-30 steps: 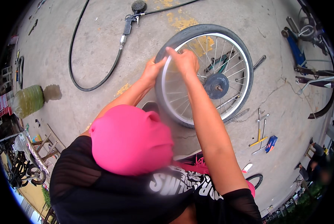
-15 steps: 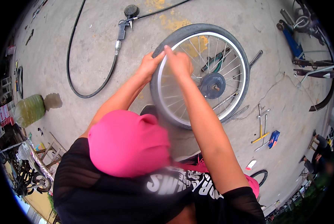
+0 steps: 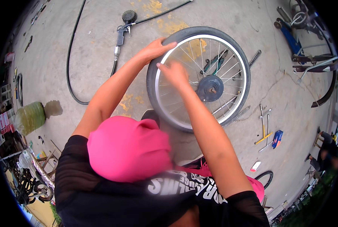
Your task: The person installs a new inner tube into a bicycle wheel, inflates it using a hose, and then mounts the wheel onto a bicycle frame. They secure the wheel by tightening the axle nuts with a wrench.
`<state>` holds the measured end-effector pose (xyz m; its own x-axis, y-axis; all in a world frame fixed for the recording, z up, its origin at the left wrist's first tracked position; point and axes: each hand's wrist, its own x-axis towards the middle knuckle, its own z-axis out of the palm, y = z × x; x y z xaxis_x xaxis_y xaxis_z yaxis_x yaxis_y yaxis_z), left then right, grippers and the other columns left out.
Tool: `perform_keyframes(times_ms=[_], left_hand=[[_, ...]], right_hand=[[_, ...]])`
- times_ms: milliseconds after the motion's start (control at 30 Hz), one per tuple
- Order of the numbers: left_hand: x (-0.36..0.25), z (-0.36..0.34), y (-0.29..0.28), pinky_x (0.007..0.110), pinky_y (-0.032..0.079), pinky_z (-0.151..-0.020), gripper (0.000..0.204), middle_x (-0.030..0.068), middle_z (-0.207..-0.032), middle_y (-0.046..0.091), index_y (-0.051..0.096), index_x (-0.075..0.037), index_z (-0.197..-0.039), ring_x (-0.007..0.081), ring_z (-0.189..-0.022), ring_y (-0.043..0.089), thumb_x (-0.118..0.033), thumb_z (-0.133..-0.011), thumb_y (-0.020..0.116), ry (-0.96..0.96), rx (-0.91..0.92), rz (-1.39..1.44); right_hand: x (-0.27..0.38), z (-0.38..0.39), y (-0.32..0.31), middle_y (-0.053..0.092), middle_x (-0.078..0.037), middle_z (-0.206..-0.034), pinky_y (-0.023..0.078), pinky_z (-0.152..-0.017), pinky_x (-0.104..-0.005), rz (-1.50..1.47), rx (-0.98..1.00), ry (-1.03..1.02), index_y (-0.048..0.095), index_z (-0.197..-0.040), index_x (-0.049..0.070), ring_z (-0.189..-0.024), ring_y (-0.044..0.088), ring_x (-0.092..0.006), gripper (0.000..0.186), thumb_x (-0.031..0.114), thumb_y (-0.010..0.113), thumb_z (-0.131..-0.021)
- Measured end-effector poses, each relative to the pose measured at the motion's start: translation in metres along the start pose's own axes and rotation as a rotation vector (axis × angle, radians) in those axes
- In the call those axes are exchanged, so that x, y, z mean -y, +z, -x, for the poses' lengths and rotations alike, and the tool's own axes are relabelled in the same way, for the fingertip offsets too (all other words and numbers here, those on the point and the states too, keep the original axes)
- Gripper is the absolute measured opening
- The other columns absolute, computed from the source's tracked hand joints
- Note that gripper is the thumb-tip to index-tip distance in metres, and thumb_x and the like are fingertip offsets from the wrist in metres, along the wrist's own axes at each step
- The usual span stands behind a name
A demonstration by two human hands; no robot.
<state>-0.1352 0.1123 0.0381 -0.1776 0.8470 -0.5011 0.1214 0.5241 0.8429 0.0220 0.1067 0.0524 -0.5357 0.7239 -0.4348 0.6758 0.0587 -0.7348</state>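
A bicycle wheel with a black tyre (image 3: 198,30), silver rim and dark hub (image 3: 210,89) lies in the middle of the view. My left hand (image 3: 159,48) grips the tyre at its upper left, thumb laid across the top and fingers round the outside. Just below it my right hand (image 3: 172,72) is blurred, its thumb on the tyre's left side and its other fingers curled over the rim, partly hidden. Green-handled pliers (image 3: 216,66) and a metal bar (image 3: 255,57) lie under or beside the wheel. Beyond my left hand is an air gun with gauge (image 3: 121,30) and hose.
T-handled tools (image 3: 265,130) and a blue box (image 3: 278,139) lie lower right. A blue jack (image 3: 292,39) and metal parts are upper right. A water jug (image 3: 31,117), stool and motorcycle (image 3: 33,185) line the left. A seated person (image 3: 322,151) is at far right.
My left hand has moved up along the tyre, away from my right hand. My right hand has slid a little down and left along the tyre. The surroundings have shifted slightly in view.
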Motion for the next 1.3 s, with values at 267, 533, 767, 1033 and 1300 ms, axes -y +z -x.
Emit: perform_keyframes(times_ms=[267, 533, 767, 1033, 1300], left_hand=[[-0.008, -0.031, 0.006, 0.036, 0.053, -0.063, 0.064, 0.0167, -0.086, 0.067, 0.065, 0.009, -0.101, 0.0209, -0.074, 0.066, -0.054, -0.087, 0.063, -0.07, -0.036, -0.103], [0.005, -0.038, 0.005, 0.033, 0.053, -0.062, 0.058, 0.014, -0.089, 0.067, 0.064, 0.006, -0.104, 0.0184, -0.071, 0.065, -0.05, -0.087, 0.065, -0.073, 0.023, 0.072], [-0.003, -0.032, 0.002, 0.032, 0.053, -0.06, 0.061, 0.0121, -0.088, 0.065, 0.058, 0.004, -0.114, 0.0168, -0.068, 0.064, -0.042, -0.079, 0.077, 0.036, 0.062, -0.1], [-0.017, -0.02, 0.015, 0.026, 0.045, -0.046, 0.034, 0.0042, -0.072, 0.055, 0.056, -0.001, -0.102, 0.0113, -0.053, 0.052, -0.017, -0.076, 0.071, -0.021, 0.053, -0.046], [0.0, -0.011, -0.007, 0.036, 0.051, -0.085, 0.096, 0.0225, -0.125, 0.055, 0.025, -0.004, -0.147, 0.0248, -0.108, 0.06, -0.051, -0.079, 0.073, -0.008, 0.116, 0.024]], right_hand=[[0.003, 0.005, -0.001, 0.068, -0.02, -0.091, 0.047, -0.079, -0.0465, 0.057, -0.05, 0.062, 0.067, -0.09, 0.003, -0.09, 0.065, -0.0373, 0.058, 0.058, 0.051, -0.088], [-0.004, 0.002, 0.002, 0.068, -0.019, -0.087, 0.048, -0.076, -0.0469, 0.105, -0.048, 0.018, 0.065, -0.088, 0.004, -0.086, 0.065, -0.0372, 0.057, 0.059, 0.05, -0.089], [-0.003, 0.005, 0.007, 0.068, -0.018, -0.083, 0.048, -0.074, -0.0466, 0.146, -0.082, 0.022, 0.065, -0.085, 0.006, -0.083, 0.065, -0.0359, 0.053, 0.056, 0.049, -0.091], [-0.021, 0.048, -0.04, 0.059, -0.018, -0.108, 0.044, -0.087, -0.0436, 0.058, -0.369, -0.457, 0.061, -0.109, 0.001, -0.1, 0.057, -0.0344, 0.031, 0.026, 0.061, -0.09], [-0.254, 0.088, -0.181, 0.061, -0.019, -0.112, 0.048, -0.086, -0.0403, 0.211, -0.89, 0.263, 0.057, -0.119, -0.002, -0.098, 0.061, -0.0341, 0.043, 0.03, 0.06, -0.09]])
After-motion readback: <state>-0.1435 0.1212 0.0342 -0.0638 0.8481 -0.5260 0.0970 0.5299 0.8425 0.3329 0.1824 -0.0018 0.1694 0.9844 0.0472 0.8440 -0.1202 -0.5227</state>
